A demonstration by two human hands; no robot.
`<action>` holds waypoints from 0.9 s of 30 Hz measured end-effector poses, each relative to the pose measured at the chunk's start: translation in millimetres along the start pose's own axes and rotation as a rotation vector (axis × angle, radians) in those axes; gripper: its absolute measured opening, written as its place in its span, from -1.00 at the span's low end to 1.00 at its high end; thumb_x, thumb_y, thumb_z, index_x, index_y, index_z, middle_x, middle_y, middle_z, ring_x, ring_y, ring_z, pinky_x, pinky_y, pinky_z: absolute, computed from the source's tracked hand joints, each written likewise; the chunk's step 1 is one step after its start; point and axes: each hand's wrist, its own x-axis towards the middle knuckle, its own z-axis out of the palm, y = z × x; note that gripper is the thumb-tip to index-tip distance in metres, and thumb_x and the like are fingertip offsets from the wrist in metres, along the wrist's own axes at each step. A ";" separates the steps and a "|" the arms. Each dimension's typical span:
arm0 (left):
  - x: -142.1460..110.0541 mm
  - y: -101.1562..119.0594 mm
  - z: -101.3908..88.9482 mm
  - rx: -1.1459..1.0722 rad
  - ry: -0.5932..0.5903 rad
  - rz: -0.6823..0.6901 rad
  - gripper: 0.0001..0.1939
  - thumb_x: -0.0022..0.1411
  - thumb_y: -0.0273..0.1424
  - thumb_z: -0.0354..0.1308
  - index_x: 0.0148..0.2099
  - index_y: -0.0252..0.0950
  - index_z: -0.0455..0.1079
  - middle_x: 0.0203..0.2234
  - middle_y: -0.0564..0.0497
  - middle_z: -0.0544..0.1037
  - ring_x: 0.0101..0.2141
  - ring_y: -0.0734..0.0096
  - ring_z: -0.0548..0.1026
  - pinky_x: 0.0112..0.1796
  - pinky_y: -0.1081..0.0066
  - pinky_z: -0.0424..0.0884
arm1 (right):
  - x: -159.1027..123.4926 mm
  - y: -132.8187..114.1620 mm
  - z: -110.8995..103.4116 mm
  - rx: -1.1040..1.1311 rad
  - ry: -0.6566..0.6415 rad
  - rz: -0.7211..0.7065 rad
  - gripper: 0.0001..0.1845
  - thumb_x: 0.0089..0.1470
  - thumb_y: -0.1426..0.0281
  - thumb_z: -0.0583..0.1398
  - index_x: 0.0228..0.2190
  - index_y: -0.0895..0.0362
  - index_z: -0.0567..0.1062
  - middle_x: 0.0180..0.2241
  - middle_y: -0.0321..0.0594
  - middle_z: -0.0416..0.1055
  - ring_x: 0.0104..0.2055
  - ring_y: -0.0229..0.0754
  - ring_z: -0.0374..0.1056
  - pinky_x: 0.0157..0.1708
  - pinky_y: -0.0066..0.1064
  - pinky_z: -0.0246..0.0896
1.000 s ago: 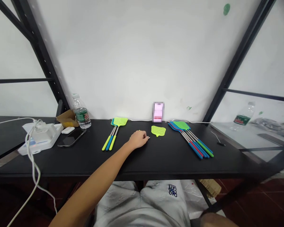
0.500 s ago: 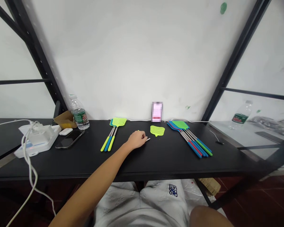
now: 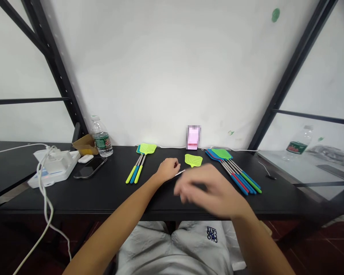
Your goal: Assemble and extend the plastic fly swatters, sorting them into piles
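My left hand [image 3: 168, 170] rests on the black table [image 3: 109, 194], closed around a thin metal rod [image 3: 180, 172] whose tip sticks out to the right. Just beyond it lies a lime-green flyswatter head [image 3: 193, 160] with no handle attached. My right hand [image 3: 209, 189] is blurred by motion above the table's front part, its fingers apart and holding nothing. Left of my hands lies a small group of flyswatters [image 3: 139, 168] with yellow and blue grips. More flyswatters [image 3: 237, 173], with green and blue heads, lie fanned out on the right.
A water bottle [image 3: 101, 139], a smartphone [image 3: 90, 168] and a white charging unit [image 3: 55, 164] with tangled cable stand at the left. A pixelated pink item [image 3: 193, 137] leans against the wall. Black metal shelf uprights rise on both sides.
My right hand has risen from the lower right to above the table. My left hand stays nearly in place, and the view has shifted slightly.
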 end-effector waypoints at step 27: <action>19.5 -50.1 -0.9 0.020 0.091 -0.306 -0.86 0.29 -0.36 0.03 -0.27 -0.29 0.36 -0.29 -0.15 0.52 -0.22 0.25 0.47 -0.24 0.37 0.31 | 10.7 216.8 -12.6 0.204 -0.079 0.659 -0.63 0.04 0.11 0.22 -0.48 0.19 0.47 -0.67 -0.38 0.22 -0.63 -0.37 0.12 -0.62 -0.53 0.00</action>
